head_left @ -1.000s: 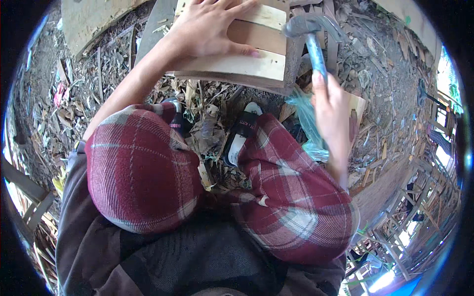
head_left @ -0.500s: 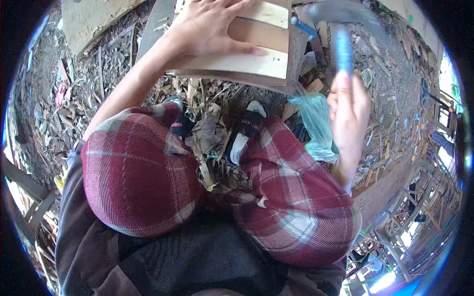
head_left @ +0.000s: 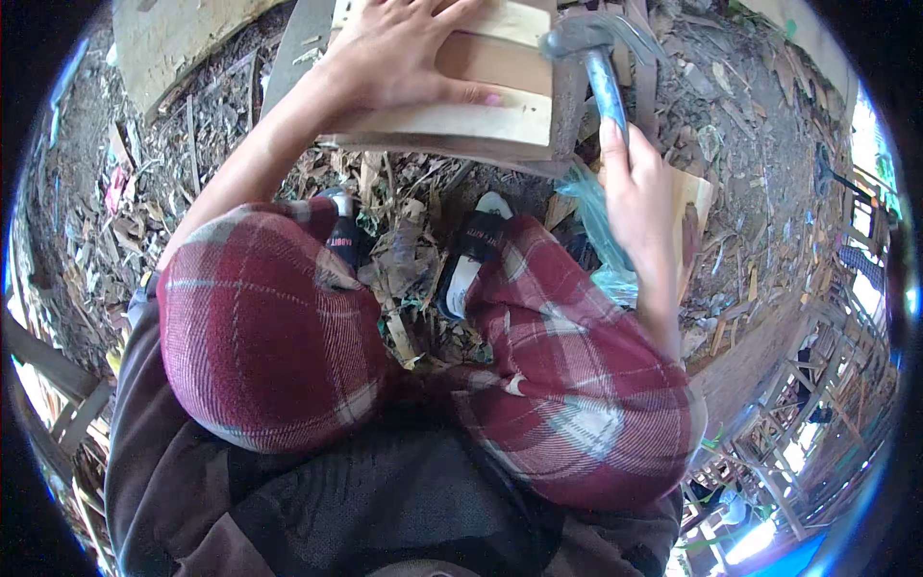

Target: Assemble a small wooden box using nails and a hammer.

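My left hand [head_left: 399,72] lies on a small assembly of pale wooden slats [head_left: 481,120], fingers spread and thumb stretched along the near slat. A darker piece of wood [head_left: 490,60] shows between the pale ones. Beneath them is a worn wooden board [head_left: 567,125]. My right hand [head_left: 636,192] is wrapped round the blue handle of a claw hammer [head_left: 606,88]. The dark hammer head sits at the right end of the slats, its striking face toward them; I cannot tell whether it touches. Part of my left hand's fingertips is cut off by the upper edge.
A bluish plastic bag [head_left: 601,226] lies between my right forearm and knee. A pale piece of wood [head_left: 690,207] rests just right of that forearm. Wood scraps and dry leaves [head_left: 394,207] litter the ground around my sandalled feet [head_left: 478,245]. A large board [head_left: 178,43] is at the far left.
The hammer has swung left and down from the upper right to the end of the slats. My left hand has stayed on the wood, which has shifted slightly left.
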Motion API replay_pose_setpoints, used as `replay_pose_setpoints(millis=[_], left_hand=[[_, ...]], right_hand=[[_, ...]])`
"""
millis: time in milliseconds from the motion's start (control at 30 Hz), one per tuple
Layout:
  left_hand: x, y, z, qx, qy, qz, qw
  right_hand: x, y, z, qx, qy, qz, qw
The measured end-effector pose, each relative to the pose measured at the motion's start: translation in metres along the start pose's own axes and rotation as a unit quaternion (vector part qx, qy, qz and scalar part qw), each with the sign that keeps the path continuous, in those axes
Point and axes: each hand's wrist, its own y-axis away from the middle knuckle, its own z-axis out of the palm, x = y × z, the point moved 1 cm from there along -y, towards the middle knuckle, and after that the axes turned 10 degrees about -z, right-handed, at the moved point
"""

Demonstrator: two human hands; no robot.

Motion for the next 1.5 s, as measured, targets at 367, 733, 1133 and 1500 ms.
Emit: replay_pose_setpoints(millis=[367,733,1133,1500], left_hand=[[-0.003,0.004,0.005,0.016,-0.015,-0.001,1.000],[-0.003,0.005,0.004,-0.006,0.001,-0.012,1.000],[-0.005,0.009,-0.001,0.018,-0.017,-0.013,1.000],[-0.005,0.007,0.020,0.092,-0.018,-0.022,0.995]], right_hand=[[-0.007,-0.005,-0.008,-0.027,0.028,-0.004,0.999],[-0.018,-0.007,-0.015,-0.051,0.042,-0.025,0.997],[-0.018,-0.003,-0.016,0.018,-0.187,0.047,0.981],[-0.018,-0.001,-0.005,0.082,-0.113,0.000,0.990]])
